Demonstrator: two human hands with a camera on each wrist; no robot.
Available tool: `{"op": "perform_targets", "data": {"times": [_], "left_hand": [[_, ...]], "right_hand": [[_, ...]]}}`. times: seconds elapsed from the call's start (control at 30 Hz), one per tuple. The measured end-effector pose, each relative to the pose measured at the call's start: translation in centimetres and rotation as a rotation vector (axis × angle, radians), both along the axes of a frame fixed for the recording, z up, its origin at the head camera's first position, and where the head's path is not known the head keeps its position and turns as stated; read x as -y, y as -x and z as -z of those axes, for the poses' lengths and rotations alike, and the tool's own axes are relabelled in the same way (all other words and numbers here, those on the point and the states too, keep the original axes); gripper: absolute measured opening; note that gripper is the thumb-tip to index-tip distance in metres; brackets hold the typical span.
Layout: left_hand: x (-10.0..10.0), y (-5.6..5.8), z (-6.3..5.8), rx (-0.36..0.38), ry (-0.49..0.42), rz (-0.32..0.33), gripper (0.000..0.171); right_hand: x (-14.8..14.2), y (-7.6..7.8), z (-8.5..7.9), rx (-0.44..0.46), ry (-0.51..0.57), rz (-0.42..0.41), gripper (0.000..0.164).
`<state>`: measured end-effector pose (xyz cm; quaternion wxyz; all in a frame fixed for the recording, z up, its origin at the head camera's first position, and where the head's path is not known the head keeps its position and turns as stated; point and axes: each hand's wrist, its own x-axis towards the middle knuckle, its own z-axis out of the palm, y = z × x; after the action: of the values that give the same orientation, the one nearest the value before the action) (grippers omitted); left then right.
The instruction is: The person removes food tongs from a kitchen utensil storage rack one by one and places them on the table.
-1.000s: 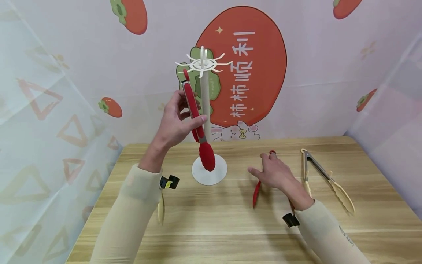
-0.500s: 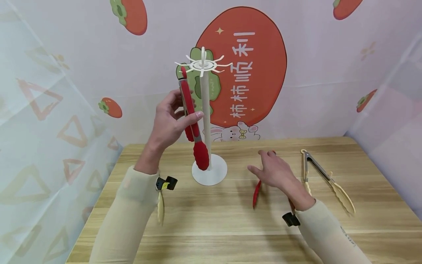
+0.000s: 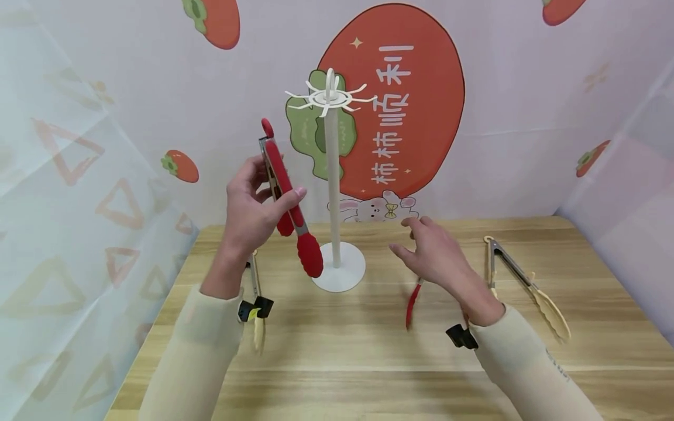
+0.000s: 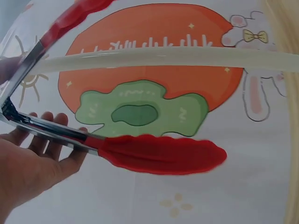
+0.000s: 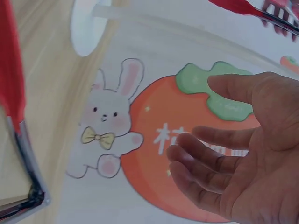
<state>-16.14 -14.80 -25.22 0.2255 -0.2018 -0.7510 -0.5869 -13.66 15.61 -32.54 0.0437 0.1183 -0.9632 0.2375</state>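
Observation:
My left hand (image 3: 247,207) grips red-tipped tongs (image 3: 309,254) by the handle, thumb across the front arm. The tongs hang tilted in the air, left of and apart from a white stand (image 3: 334,193) with a ring of hooks on top. In the left wrist view, the arms of the tongs (image 4: 163,156) are spread, and the stand's pole (image 4: 140,59) runs behind. Over the table, my right hand (image 3: 434,251) has loosely bent fingers with nothing in them. Beneath it lie second red tongs (image 3: 413,304), partly hidden by the hand and forearm; the right wrist view shows their hinge (image 5: 37,193).
Cream-tipped tongs (image 3: 550,313) lie spread on the right of the wooden table (image 3: 368,356). Other cream-tipped tongs (image 3: 259,333) lie at left, partly behind my left wrist. A printed backdrop (image 3: 489,175) stands behind the table.
My left hand has moved left and slightly down with the red tongs, away from the stand's hooks. My right hand has lifted a little above the red tongs on the table.

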Motion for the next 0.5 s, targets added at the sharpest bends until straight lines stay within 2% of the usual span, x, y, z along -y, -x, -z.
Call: {"op": "perform_targets", "data": {"times": [0.13,0.37,0.5], "left_hand": [[0.4,-0.8,1.6,0.115,0.094,-0.084,0.050],[0.5,-1.3,5.2,0.370,0.228,-0.156,0.060],[0.5,-1.4,7.1,0.455,0.313,-0.189,0.061]], "right_hand": [[0.5,0.0,-0.6,-0.013,0.005,-0.011,0.055],[1.2,-0.2,-0.2,-0.013,-0.008,-0.023,0.053],[1.5,-0.4,0.3,-0.009,-0.013,-0.025,0.054]]}}
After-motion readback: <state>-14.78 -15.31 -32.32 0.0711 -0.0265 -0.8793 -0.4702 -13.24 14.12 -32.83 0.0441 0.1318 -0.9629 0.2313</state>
